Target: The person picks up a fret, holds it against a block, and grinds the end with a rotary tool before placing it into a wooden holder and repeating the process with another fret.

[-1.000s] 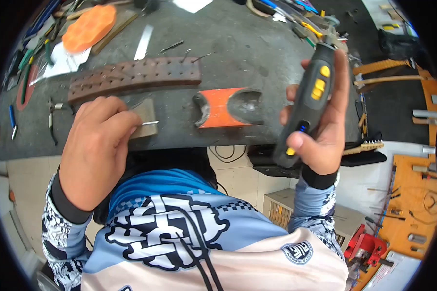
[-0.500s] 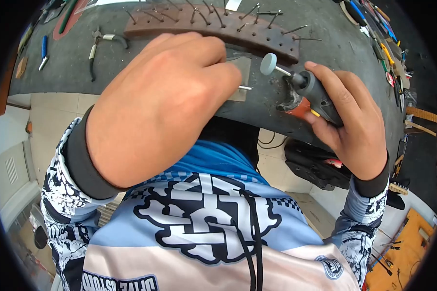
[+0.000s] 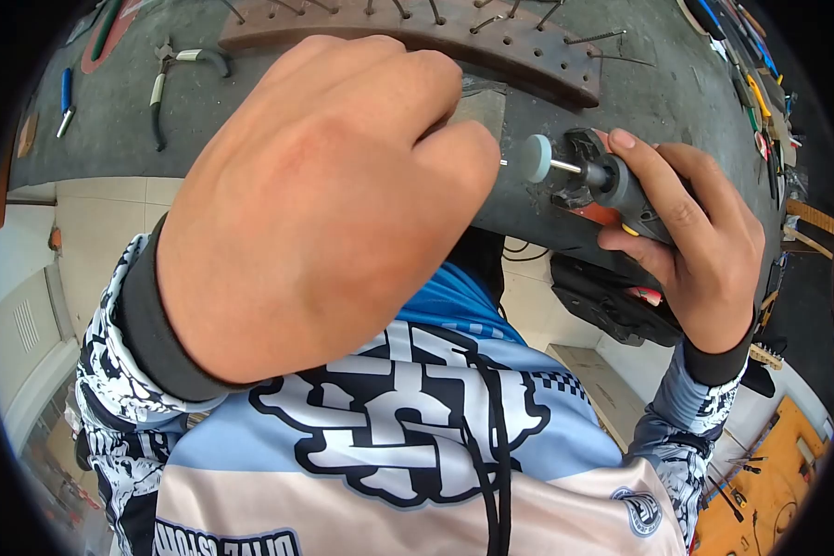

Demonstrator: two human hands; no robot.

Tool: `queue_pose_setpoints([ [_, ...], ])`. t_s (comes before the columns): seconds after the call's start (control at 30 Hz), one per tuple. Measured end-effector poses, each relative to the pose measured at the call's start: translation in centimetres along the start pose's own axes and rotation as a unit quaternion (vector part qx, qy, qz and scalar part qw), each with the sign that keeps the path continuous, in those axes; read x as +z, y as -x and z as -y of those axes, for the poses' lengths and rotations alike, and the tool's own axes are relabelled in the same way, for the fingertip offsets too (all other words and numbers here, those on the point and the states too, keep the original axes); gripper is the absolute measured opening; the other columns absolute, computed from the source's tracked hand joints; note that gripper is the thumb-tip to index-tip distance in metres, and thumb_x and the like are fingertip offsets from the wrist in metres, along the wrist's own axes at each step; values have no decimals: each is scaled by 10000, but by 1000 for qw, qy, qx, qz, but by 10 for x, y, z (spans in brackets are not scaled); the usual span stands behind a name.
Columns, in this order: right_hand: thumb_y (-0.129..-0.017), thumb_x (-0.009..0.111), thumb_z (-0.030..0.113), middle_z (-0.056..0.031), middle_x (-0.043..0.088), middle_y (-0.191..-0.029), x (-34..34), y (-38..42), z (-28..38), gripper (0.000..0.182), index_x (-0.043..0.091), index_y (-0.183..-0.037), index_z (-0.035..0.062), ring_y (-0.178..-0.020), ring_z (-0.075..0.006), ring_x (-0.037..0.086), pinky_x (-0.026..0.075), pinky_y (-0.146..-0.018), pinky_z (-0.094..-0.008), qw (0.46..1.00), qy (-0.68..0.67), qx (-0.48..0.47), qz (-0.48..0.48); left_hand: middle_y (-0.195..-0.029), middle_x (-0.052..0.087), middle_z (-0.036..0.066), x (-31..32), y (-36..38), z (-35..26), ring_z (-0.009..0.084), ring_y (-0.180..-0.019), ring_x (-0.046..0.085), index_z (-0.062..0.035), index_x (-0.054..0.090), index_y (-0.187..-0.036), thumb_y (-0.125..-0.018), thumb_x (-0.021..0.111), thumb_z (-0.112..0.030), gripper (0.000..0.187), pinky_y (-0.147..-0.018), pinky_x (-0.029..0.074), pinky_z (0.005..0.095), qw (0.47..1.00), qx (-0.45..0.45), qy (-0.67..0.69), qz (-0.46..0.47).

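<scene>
Gripping a small metal pin (image 3: 502,163) between thumb and fingers, our left hand (image 3: 324,195) was curled shut at the near edge of the surface (image 3: 111,120), with a small block (image 3: 482,107) just behind the knuckles. Only the pin's tip showed past the thumb. Our right hand (image 3: 690,246) was closed around a rotary tool (image 3: 621,190), held low and pointing left. Its round grey grinding stone (image 3: 535,158) sat just beside the pin's tip; we could not tell whether they touched. Behind both hands lay a brown drilled strip (image 3: 528,56) with bits standing in its holes. Pliers (image 3: 162,83) lay well apart to the left.
</scene>
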State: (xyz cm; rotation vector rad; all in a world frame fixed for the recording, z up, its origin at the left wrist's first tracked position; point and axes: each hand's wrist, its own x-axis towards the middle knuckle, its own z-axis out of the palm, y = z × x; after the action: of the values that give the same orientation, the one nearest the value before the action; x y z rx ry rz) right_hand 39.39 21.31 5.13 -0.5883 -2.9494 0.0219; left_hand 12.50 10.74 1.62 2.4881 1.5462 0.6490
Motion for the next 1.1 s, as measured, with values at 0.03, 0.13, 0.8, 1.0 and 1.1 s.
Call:
queue_pose_setpoints([
  [0.03,-703,791,357,-138,668,-998,0,-2,-1,640,698,-1284,106,-786,-321,655,540,-671,-374,1000,0,0,2,-940,597,134,1,1,1,350,-863,599,-9,648,-952,-672,631,61,289,-768,484,402,1000,4,6,-5],
  [0.13,-708,788,358,-136,669,-1003,1,-3,-2,639,696,-1287,104,-796,-320,655,536,-681,-377,1000,5,-10,8,-942,598,135,0,0,4,348,-860,601,-11,652,-951,-674,631,54,285,-765,484,398,999,13,13,-31],
  [0.8,-703,807,300,-147,664,-1007,-1,-5,0,625,695,-1281,88,-821,-327,652,530,-697,-386,999,23,-19,41,-946,606,123,3,-6,-8,322,-859,593,-10,655,-906,-707,642,44,206,-764,489,392,999,4,-46,-23],
  [1.0,-712,803,313,-146,665,-1007,-2,-5,1,624,693,-1284,87,-829,-327,654,532,-704,-388,998,29,-21,44,-943,605,123,3,-8,-9,319,-879,598,-8,656,-888,-710,641,38,184,-778,494,394,998,5,-53,-21],
  [1.1,-718,799,319,-148,668,-1010,-1,-5,1,622,692,-1284,85,-835,-328,656,533,-708,-391,998,30,-20,43,-910,600,123,3,-8,-8,322,-849,598,-6,652,-882,-711,644,49,180,-757,493,390,998,11,-47,-27],
])
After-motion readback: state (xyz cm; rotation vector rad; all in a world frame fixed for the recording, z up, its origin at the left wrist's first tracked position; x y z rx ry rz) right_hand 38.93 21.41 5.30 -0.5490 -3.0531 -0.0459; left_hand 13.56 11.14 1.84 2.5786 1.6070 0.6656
